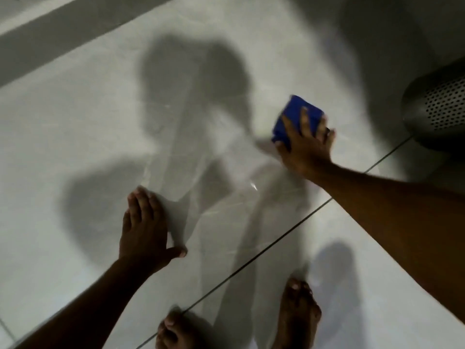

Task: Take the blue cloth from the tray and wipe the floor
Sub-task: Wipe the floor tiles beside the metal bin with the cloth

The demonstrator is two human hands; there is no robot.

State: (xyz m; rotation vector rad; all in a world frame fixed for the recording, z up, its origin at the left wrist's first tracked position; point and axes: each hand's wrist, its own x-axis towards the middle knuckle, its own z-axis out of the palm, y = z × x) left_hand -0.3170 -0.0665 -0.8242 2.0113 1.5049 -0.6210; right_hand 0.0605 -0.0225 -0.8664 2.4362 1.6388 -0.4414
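The blue cloth (293, 117) lies bunched on the pale tiled floor (75, 137) at the right of centre. My right hand (305, 144) presses down on it with fingers spread over its top, and the arm reaches in from the lower right. My left hand (144, 227) rests flat on the floor at the lower left of centre, fingers together and thumb out, holding nothing. Faint wet streaks shine on the tile between the two hands. The tray is not in view.
A dark perforated metal bin (437, 109) stands at the right edge, close to the cloth. My two bare feet (299, 316) stand at the bottom edge. A grey skirting band (75, 34) runs along the top left. Dark grout lines cross the floor diagonally.
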